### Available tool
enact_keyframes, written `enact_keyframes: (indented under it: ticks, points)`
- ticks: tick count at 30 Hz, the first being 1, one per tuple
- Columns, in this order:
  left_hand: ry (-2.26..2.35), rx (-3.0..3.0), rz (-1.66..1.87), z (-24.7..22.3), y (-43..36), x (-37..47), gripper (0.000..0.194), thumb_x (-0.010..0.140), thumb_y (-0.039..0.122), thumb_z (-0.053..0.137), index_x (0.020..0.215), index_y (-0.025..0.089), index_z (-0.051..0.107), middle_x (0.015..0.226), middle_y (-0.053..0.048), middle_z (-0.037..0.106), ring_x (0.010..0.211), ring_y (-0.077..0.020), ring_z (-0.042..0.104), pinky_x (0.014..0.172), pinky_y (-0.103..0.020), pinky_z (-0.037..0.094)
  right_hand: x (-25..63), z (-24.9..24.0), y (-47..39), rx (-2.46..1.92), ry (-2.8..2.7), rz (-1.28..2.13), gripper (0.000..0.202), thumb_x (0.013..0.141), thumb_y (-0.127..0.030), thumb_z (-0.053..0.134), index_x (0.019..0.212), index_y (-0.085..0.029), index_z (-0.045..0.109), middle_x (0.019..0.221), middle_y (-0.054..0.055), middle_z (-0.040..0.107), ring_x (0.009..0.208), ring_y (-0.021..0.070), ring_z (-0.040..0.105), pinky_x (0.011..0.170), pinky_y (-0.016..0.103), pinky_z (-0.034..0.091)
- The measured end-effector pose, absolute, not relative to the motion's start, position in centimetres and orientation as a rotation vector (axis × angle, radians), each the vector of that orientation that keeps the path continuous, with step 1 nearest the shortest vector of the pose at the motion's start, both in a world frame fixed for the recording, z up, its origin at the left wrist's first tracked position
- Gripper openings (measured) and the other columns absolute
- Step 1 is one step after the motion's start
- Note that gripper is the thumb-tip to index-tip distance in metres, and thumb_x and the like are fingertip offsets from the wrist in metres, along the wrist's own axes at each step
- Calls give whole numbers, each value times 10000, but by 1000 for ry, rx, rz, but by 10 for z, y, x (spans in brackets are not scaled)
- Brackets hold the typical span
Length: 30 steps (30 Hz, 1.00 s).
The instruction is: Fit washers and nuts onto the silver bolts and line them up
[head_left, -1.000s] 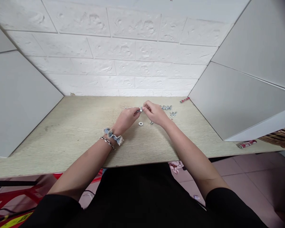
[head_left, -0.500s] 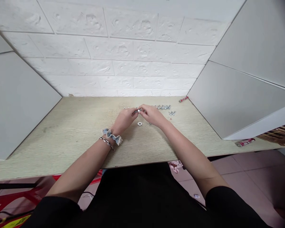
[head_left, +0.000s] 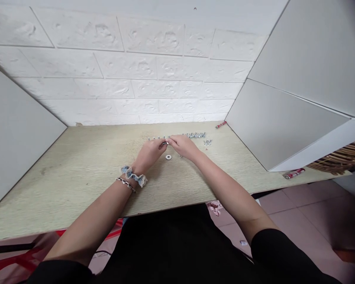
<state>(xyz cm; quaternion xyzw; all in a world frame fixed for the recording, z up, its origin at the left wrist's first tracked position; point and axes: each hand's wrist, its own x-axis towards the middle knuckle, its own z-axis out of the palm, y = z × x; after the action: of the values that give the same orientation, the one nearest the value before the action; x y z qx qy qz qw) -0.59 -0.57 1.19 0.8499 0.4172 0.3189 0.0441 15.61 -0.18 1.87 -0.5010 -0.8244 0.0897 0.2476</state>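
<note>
My left hand (head_left: 150, 154) and my right hand (head_left: 184, 146) meet above the table, fingertips pinched together on a small metal bolt (head_left: 165, 143). Fingers cover most of the bolt. Just below them a flat round washer (head_left: 166, 157) lies on the wood. Behind my hands stands a spaced row of small upright bolts (head_left: 159, 138), partly hidden by my fingers. Farther right that row continues as a tight group of metal bolts (head_left: 197, 135). A smaller cluster of similar hardware (head_left: 208, 142) sits in front of it. Under my right wrist a small metal piece (head_left: 181, 156) peeks out.
A white brick-pattern wall (head_left: 142, 90) closes off the back of the wooden table (head_left: 85, 169). Grey panels (head_left: 17, 130) flank it left and right. One red battery-like cylinder (head_left: 221, 125) lies at the back right corner, another red cylinder (head_left: 294, 173) near the front right edge, beside brown wicker (head_left: 331, 163).
The view has shifted slightly, so the scene sits a little farther left. My hands stay together on the bolt, which is now more covered by my fingers.
</note>
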Motion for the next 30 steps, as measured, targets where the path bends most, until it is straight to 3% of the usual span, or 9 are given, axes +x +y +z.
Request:
enact_keyframes:
  ticks: [13, 18, 21, 25, 28, 30]
  points:
    - [1337, 2537, 945, 14, -4, -8, 236, 833, 258, 433, 763, 154, 633, 625, -9, 608, 534, -103, 460, 549, -225, 316, 154, 26, -9, -1395, -2287, 207, 435, 923, -381, 291, 653, -163, 553, 648, 18, 574, 608, 112, 445, 575, 246, 251]
    - [1319, 2516, 943, 14, -4, -10, 234, 832, 254, 432, 828, 165, 648, 664, -13, 641, 566, -117, 512, 569, -226, 354, 148, 46, -28, -1236, -2297, -63, 261, 913, -270, 363, 858, -151, 589, 798, 43, 625, 693, 120, 497, 642, 252, 309]
    - [1302, 2500, 933, 11, -3, -11, 236, 835, 265, 437, 845, 169, 653, 742, -28, 673, 627, -138, 563, 609, -238, 392, 147, 49, -75, -888, -2293, -289, 280, 919, -234, 339, 804, -189, 590, 677, 9, 583, 628, 110, 468, 622, 261, 324]
    - [1385, 2467, 908, 8, -3, -10, 240, 839, 297, 456, 881, 178, 661, 764, -38, 687, 649, -156, 591, 623, -254, 407, 176, 0, -155, -469, -2132, -300, 448, 923, -346, 318, 505, -204, 396, 424, -46, 273, 428, 102, 287, 493, 282, 257]
    - [1393, 2460, 880, 7, -2, -9, 240, 839, 293, 458, 902, 190, 666, 771, -33, 691, 645, -156, 595, 608, -254, 409, 209, -60, -200, -650, -2133, -62, 467, 940, -314, 203, 516, -201, 363, 438, -29, 312, 414, 104, 327, 439, 276, 275]
    - [1389, 2457, 887, 5, -1, -9, 235, 834, 283, 464, 907, 194, 668, 779, -31, 694, 655, -155, 601, 607, -251, 412, 226, -88, -216, -948, -2097, 38, 397, 937, -260, 250, 611, -189, 464, 504, -13, 430, 455, 99, 417, 436, 249, 344]
